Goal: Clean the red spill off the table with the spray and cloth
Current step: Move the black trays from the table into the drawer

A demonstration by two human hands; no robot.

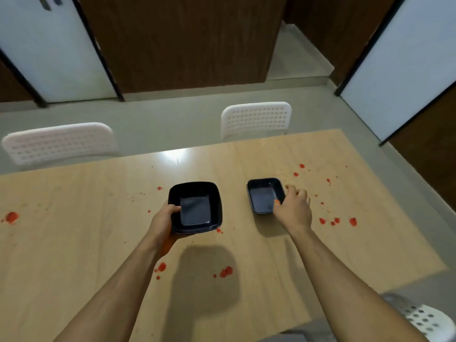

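Head view is showing a light wooden table [98,243] dotted with red spill [11,216], the splashes lying in several patches: a large blot near the left edge, a cluster close to the right side beyond the right forearm, and a few drops in the middle near a dark shadow. The left hand [164,219] is gripping the larger black dish [196,207] by its near left rim, thumb curling over the edge and fingers underneath, and the dish is sitting tilted, lifted off the wood at that side (its shadow is falling well below it on the tabletop). The right hand [293,208] is closing on the smaller black dish [265,195], thumb resting inside the near right corner and fingers bending around the outer wall; this dish is lying flat on the table. Both dishes are looking empty. The two dishes are sitting apart, with bare wood between them. Two white perforated chairs [256,118] are standing at the far side of the table, and part of a third is showing at the lower right corner.
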